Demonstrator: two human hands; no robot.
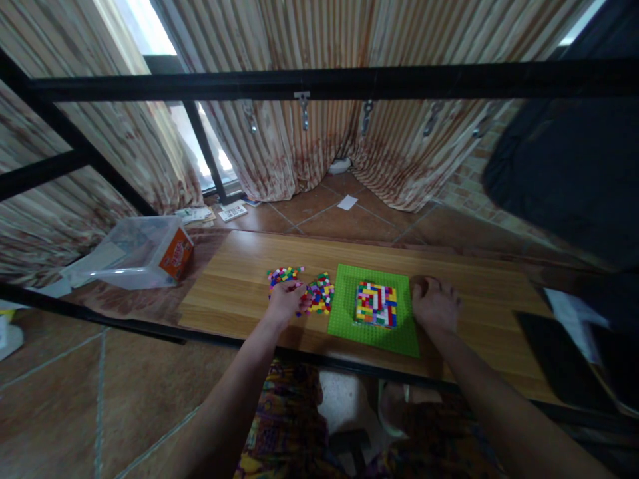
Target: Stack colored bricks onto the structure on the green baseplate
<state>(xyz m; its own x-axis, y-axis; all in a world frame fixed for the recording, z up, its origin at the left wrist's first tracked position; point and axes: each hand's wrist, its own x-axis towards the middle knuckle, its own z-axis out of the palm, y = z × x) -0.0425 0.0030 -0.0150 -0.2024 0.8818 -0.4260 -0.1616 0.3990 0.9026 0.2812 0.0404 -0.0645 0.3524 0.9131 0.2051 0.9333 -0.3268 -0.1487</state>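
Two bare hands work at a long wooden table (239, 286) with a smooth, pale-grained top, seen from above by the person seated at it. The left hand (285, 303) rests on a loose scatter of small, multicoloured plastic building bricks (319, 294), its fingers curled down into the pile; whether they pinch a brick cannot be told from this angle. The bricks lie in two ragged clusters just left of a flat, square, bright green studded baseplate (349, 319). On the middle of that plate stands a low, square block of snapped-together bricks (376, 305) in red, yellow, white, blue and green, its top a patchwork of short strips. The right hand (435, 303) sits on the tabletop against the plate's right edge, fingers drawn in toward a loose fist and holding nothing that can be seen.

At the table's far left end, on a mottled brown surface, lies a clear plastic storage box (124, 256) with an orange label on its end. A black metal bar (319, 83) runs across the upper view, carrying small metal hooks. Behind it hang ribbed, striped beige curtains (309, 133) with reddish stains near the hem, reaching down to a floor of glossy terracotta tiles (339, 219). A dark, flat rectangular object (554, 359) lies at the table's right end. Brightly patterned fabric (284, 426) covers the person's lap below the table edge.
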